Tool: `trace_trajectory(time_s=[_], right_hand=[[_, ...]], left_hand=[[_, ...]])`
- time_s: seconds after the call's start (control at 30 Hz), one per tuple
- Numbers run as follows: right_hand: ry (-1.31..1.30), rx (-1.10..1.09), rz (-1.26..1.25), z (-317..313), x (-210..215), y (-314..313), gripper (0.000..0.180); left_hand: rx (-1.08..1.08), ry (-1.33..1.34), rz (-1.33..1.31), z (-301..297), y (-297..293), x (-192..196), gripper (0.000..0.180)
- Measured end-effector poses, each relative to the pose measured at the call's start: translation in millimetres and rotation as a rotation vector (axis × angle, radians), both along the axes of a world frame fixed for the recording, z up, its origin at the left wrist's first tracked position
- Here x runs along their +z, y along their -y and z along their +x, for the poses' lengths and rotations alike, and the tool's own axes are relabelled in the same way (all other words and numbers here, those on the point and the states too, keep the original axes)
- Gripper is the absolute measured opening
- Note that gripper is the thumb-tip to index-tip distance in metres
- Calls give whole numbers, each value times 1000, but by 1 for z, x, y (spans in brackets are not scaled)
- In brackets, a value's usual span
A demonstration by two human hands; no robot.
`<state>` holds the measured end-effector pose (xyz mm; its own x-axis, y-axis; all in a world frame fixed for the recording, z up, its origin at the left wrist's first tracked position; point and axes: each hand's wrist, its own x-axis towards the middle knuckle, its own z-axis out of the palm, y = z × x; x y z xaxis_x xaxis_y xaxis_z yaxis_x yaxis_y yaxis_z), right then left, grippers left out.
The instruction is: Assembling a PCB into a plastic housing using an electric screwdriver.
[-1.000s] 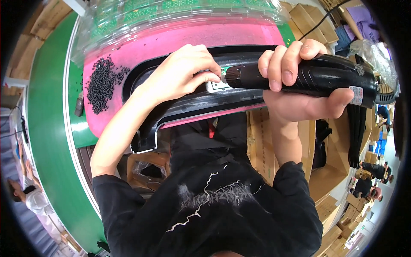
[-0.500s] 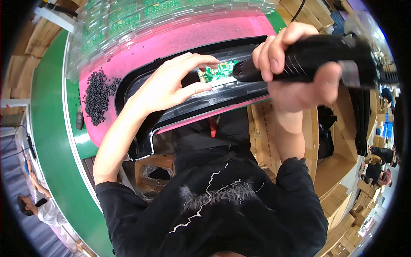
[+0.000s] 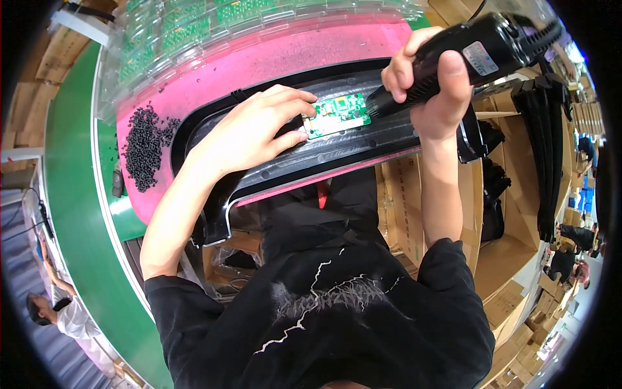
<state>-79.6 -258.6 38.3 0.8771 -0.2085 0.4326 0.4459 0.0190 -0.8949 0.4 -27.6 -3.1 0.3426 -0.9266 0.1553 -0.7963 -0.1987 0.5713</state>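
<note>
A green circuit board [image 3: 338,117] lies inside a long black plastic housing [image 3: 272,170]. At the board's left end my left hand [image 3: 259,126] has its thumb on the near edge and its fingers on the far edge, holding it. My right hand [image 3: 431,87] is wrapped round a thick black electric screwdriver [image 3: 447,58]. The screwdriver's dark nose points down and left, at the board's right end; whether its tip touches is hard to make out.
A pile of small black screws [image 3: 144,148] lies on the pink mat [image 3: 259,65], left of the housing. Clear trays [image 3: 194,29] with green boards stand at the back. To the right, a cardboard box [image 3: 512,220] holds black parts. A person [image 3: 61,314] sits far left.
The screwdriver has moved from over the middle of the board to its right end and tilted upward at the back, uncovering more of the board. My left hand has shifted slightly left.
</note>
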Motion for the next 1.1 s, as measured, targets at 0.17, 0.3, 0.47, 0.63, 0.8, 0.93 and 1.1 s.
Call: trace_trajectory(time_s=[0.17, 0.3, 0.47, 0.63, 0.8, 0.93, 1.1], right_hand=[[9, 146, -62, 9, 0, -9, 54], [18, 151, -75, 12, 0, -10, 55], [31, 125, -31, 4, 0, -17, 57], [34, 371, -10, 13, -4, 0, 58], [18, 389, 83, 13, -4, 9, 47], [-27, 257, 60, 4, -3, -1, 50], [-153, 94, 238, 5, 8, 0, 43]], left_hand=[[-10, -18, 20, 2, 0, 2, 33], [-9, -18, 26, 3, -2, 2, 33], [-26, -6, 17, 3, -2, 4, 32], [-48, 0, 14, 3, -5, 3, 32], [-69, -5, 1, 4, -4, 1, 32], [-74, -22, -1, 4, -6, -1, 30], [-98, -64, 14, 3, -9, 1, 30]])
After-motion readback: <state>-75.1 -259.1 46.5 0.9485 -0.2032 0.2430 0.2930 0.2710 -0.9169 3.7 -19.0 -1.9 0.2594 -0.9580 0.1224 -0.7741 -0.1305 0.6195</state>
